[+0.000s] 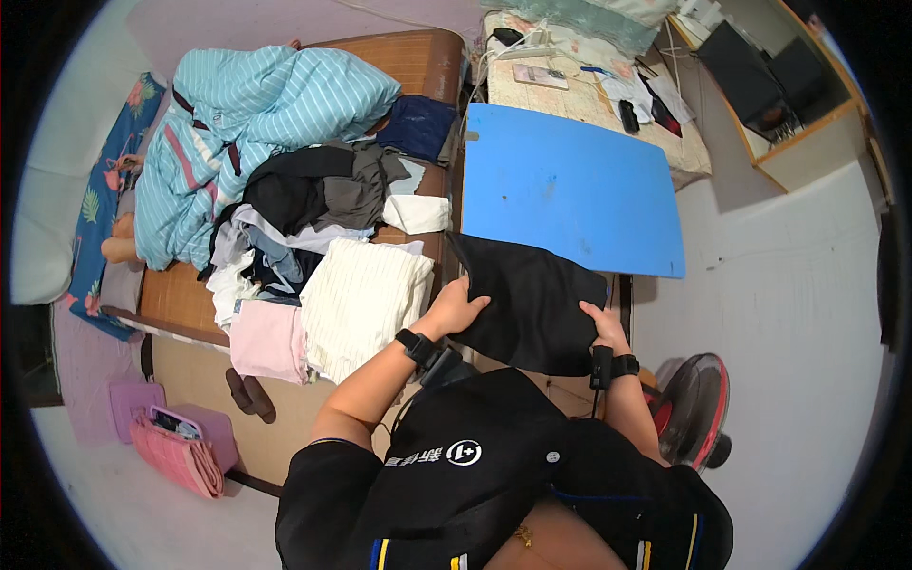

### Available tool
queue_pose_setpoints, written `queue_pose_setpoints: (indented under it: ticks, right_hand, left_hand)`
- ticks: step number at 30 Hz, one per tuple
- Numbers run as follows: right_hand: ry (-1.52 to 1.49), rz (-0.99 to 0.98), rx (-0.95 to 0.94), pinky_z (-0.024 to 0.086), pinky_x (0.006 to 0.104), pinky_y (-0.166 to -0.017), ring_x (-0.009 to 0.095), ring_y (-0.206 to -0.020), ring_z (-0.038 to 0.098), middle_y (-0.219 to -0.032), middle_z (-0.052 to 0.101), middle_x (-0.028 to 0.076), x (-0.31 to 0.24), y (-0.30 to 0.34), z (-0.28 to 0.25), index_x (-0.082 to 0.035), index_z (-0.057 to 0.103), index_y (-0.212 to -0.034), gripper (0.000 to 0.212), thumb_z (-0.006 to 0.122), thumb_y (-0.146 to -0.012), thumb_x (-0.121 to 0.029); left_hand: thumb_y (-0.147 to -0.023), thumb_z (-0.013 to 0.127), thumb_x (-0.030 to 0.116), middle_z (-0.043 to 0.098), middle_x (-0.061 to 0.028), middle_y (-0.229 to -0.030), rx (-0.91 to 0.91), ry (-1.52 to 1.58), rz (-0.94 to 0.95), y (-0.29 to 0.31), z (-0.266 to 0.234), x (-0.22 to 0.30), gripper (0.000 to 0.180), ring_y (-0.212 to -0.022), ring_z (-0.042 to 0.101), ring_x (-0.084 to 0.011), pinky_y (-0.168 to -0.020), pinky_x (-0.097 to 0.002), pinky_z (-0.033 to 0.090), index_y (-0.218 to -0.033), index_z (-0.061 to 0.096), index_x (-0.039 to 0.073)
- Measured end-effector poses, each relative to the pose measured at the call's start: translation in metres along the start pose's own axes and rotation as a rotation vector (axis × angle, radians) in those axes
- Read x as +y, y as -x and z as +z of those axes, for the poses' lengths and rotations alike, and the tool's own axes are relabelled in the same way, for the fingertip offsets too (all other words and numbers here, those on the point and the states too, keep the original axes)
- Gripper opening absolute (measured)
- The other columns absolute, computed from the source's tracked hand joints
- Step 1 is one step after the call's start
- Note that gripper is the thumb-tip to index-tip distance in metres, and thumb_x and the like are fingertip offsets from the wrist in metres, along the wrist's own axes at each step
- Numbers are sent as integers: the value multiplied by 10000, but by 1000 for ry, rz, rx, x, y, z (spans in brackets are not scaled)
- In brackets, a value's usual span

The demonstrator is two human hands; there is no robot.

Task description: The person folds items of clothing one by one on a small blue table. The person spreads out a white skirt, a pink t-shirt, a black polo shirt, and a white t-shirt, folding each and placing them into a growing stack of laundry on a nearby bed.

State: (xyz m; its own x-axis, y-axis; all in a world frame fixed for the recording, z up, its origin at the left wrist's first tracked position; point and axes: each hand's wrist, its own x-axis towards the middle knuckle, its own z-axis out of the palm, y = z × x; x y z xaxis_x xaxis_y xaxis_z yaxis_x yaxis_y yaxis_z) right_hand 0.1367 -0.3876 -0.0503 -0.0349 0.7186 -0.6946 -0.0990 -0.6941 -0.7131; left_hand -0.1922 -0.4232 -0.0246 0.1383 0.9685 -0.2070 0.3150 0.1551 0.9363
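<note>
A smooth black cloth (537, 304), perhaps a folded garment, is stretched between my two hands at the near edge of a blue board (579, 195). My left hand (453, 309) grips its left edge, thumb on top and fingers hidden beneath. At the right edge, my right hand (605, 326) pinches the cloth in the same way. The far side of the cloth overlaps the front of the board. Just left of my left hand lies a stack of white striped cloth (366, 304) on the bed.
Dark and pale clothes (294, 195) lie heaped on the bed beside a blue striped quilt (275, 104). Folded pink cloth (268, 340) sits at the bed's near edge. A fan (692, 410) stands close to my right forearm. Slippers (250, 394) and a purple bin (214, 432) are lower left.
</note>
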Motion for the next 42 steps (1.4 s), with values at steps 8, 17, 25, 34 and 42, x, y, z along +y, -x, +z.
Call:
queue_pose_setpoints:
  ticks: [8, 17, 25, 34, 42]
  right_hand:
    - [-147, -175, 143, 502, 361, -762, 244, -892, 592, -1044, 589, 134, 169, 133, -13, 25, 524, -1113, 374, 634, -801, -149]
    - [-350, -228, 283, 502, 358, -781, 245, -899, 589, -1057, 582, 144, 356, 346, 76, 63, 526, -1092, 302, 571, -845, -106]
    - [-308, -397, 376, 485, 314, -784, 209, -886, 588, -1067, 584, 128, 402, 409, 188, 68, 537, -1075, 282, 579, -839, -80]
    - [-36, -581, 278, 478, 275, -756, 145, -850, 581, -994, 613, 93, 345, 357, 473, 60, 558, -1028, 253, 611, -821, -75]
    - [430, -625, 226, 460, 282, -696, 125, -768, 565, -848, 641, 107, 372, 177, 781, 57, 588, -947, 325, 671, -782, -210]
  left_hand:
    - [-792, 601, 170, 583, -255, -971, -241, -152, 164, 117, 35, -37, 354, -958, 531, -403, -814, -409, 432, -1064, 501, -34]
    - [-799, 584, 152, 589, -238, -958, -567, -115, 270, 318, 15, -72, 309, -947, 535, -389, -815, -406, 428, -1041, 510, -25]
    - [-817, 583, 118, 601, -169, -1033, -485, -111, 372, 418, -90, -110, 348, -957, 575, -276, -850, -334, 426, -1124, 484, -14]
    - [-827, 589, 130, 607, -177, -1036, -177, 93, 177, 438, -377, -241, 350, -976, 578, -258, -854, -318, 433, -1122, 500, -37]
    - [-827, 581, 101, 604, -155, -1036, 101, 120, -59, 415, -633, -428, 315, -951, 575, -220, -837, -309, 438, -1089, 506, -58]
